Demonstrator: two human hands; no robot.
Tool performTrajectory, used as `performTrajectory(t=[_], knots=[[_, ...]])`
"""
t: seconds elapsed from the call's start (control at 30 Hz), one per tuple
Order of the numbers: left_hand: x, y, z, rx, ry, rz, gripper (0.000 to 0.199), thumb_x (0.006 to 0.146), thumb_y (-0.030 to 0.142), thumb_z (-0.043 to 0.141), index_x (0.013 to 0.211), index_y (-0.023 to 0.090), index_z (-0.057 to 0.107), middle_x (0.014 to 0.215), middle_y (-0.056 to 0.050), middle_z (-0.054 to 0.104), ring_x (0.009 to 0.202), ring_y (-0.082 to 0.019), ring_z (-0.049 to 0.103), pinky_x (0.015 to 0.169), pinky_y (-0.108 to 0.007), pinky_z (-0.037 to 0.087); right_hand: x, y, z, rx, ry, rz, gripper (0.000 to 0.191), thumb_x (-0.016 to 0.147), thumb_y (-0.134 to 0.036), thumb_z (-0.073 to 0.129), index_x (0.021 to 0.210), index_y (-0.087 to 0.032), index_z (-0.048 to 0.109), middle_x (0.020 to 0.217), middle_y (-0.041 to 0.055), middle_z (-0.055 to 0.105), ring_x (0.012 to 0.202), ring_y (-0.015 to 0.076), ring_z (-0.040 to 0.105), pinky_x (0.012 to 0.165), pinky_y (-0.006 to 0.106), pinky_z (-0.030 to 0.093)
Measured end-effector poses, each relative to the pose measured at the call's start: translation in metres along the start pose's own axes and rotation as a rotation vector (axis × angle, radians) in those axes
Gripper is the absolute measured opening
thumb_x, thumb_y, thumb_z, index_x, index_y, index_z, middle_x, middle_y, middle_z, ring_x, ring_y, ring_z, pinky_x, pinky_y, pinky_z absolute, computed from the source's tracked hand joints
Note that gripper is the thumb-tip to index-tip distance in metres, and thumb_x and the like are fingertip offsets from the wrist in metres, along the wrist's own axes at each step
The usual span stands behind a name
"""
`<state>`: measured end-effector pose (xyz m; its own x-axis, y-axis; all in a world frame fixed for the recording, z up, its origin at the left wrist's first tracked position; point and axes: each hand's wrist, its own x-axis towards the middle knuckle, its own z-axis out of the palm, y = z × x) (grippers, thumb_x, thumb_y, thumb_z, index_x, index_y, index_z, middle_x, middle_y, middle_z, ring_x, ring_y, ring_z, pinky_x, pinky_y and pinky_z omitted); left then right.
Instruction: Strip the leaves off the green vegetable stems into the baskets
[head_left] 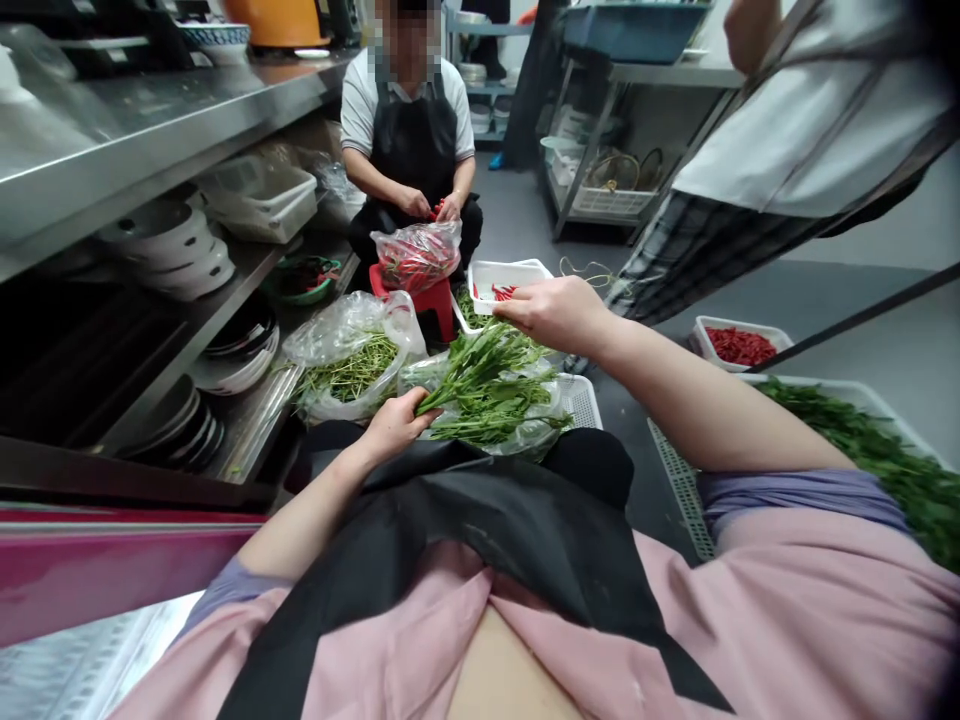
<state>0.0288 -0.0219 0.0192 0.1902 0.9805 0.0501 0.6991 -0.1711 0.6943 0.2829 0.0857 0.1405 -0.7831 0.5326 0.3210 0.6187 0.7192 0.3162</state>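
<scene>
My left hand (396, 428) is closed round the stem ends of a bunch of leafy greens (474, 368), whose leaves point away to the right. Above the leafy tips is my right hand (553, 312), its fingers bent together and pointing left; whatever they pinch is too small to make out. More greens (502, 412) lie on a clear plastic bag in front of my knees. To the left, an open plastic bag (405, 322) holds cut green stems (352, 368).
Opposite sits a person in a black apron (414, 135), handling red chillies over a bag (420, 258) on a red stool (442, 310). Another person stands at the right. Steel shelves (255, 105) run along the left. A basket of greens (847, 395) and a tub of chillies (739, 345) are at right.
</scene>
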Motion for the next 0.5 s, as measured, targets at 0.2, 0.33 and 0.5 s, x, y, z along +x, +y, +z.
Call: performTrajectory(t=[0.2, 0.33, 0.5], knots=[[0.000, -0.002, 0.000, 0.016, 0.001, -0.004, 0.025, 0.082, 0.039, 0.054, 0.070, 0.020, 0.043, 0.057, 0.005, 0.042, 0.054, -0.010, 0.037, 0.055, -0.024, 0.028, -0.002, 0.001, 0.005, 0.010, -0.052, -0.016, 0.031, 0.092, -0.031, 0.042, 0.094, -0.021, 0.071, 0.085, 0.0053, 0.070, 0.074, 0.0170, 0.058, 0.056, 0.029, 0.027], [0.002, 0.001, 0.001, 0.013, 0.006, 0.006, 0.025, 0.081, 0.040, 0.054, 0.069, 0.020, 0.043, 0.056, 0.005, 0.043, 0.054, -0.010, 0.038, 0.055, -0.024, 0.029, -0.005, -0.009, 0.017, 0.053, 0.027, 0.059, 0.030, 0.093, -0.032, 0.041, 0.095, -0.018, 0.067, 0.088, 0.0082, 0.069, 0.078, 0.0182, 0.058, 0.060, 0.029, 0.031], [0.000, -0.003, 0.000, -0.026, 0.035, 0.027, 0.024, 0.081, 0.041, 0.052, 0.073, 0.019, 0.047, 0.057, 0.005, 0.044, 0.054, -0.010, 0.038, 0.055, -0.023, 0.030, -0.014, 0.027, 0.031, 0.220, 0.481, 0.476, 0.023, 0.096, -0.028, 0.035, 0.099, -0.017, 0.056, 0.091, 0.0093, 0.063, 0.084, 0.0194, 0.056, 0.073, 0.031, 0.040]])
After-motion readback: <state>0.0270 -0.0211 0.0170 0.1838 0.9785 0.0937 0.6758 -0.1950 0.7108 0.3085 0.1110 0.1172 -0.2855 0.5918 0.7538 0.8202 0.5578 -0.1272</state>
